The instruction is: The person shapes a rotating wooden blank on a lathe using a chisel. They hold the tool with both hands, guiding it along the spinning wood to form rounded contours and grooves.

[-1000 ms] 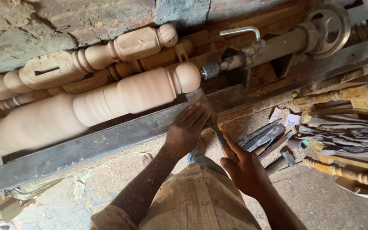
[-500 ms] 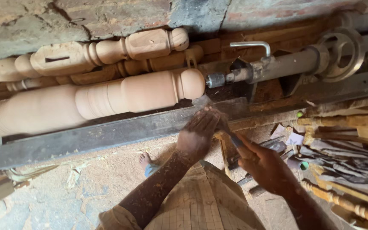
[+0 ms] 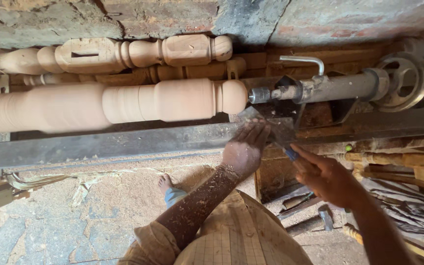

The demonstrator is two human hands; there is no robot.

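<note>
**Hands steady a chisel at the end of a turned post**

A person's left hand, dusted with sawdust, lies fingers-down on the flat steel blade of a chisel, pressing it against the long metal rail of a lathe. The right hand is curled loosely round the chisel's blue handle, fingers partly open. The blade's tip points at the rounded knob end of a pale wooden post, blurred along its length and held at its tip by the grey tailstock spindle, which ends in a spoked handwheel. Compared with half a second ago, the left hand has flattened over the blade rather than cupping it, and the right hand has drawn farther toward the right end of the rail. Behind the post, finished spindles with squared blocks and beads lie against a rough brick wall. Sawdust covers the floor, where a bare foot shows; a hammer lies lower right.
</note>
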